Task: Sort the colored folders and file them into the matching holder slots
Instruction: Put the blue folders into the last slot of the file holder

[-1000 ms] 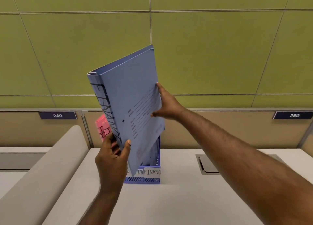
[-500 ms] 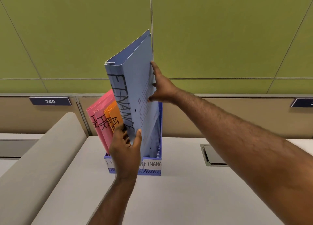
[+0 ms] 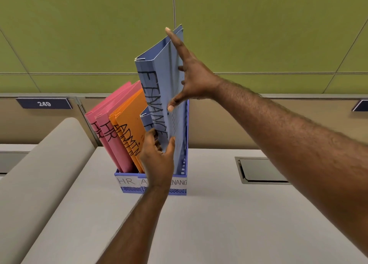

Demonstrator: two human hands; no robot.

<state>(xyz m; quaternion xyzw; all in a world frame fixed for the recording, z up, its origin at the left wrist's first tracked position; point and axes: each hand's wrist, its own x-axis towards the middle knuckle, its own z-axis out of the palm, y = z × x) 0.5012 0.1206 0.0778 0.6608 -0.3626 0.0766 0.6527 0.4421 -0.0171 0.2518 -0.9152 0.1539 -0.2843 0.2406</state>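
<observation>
A blue folder (image 3: 159, 84) marked FINANCE stands almost upright over the right slot of the blue holder (image 3: 183, 190). My left hand (image 3: 157, 160) grips its lower spine edge. My right hand (image 3: 189, 72) presses flat on its right cover, fingers spread up to the top corner. A second blue folder (image 3: 147, 120) sits lower in the same slot. Two orange ADMIN folders (image 3: 129, 122) fill the middle slot and two pink HR folders (image 3: 108, 120) lean in the left slot. Labels on the holder front read HR, A… and …INANC.
The holder stands on a pale desk (image 3: 219, 224) against a beige panel and green wall. A rounded grey divider (image 3: 39, 174) runs along the left. A recessed cable hatch (image 3: 260, 170) lies to the right. Number plate 249 (image 3: 44, 104) hangs at the left.
The blue folder has turned from tilted to nearly upright and come down toward the right slot. My right hand slid up its cover. The view shifted so the pink and orange folders show.
</observation>
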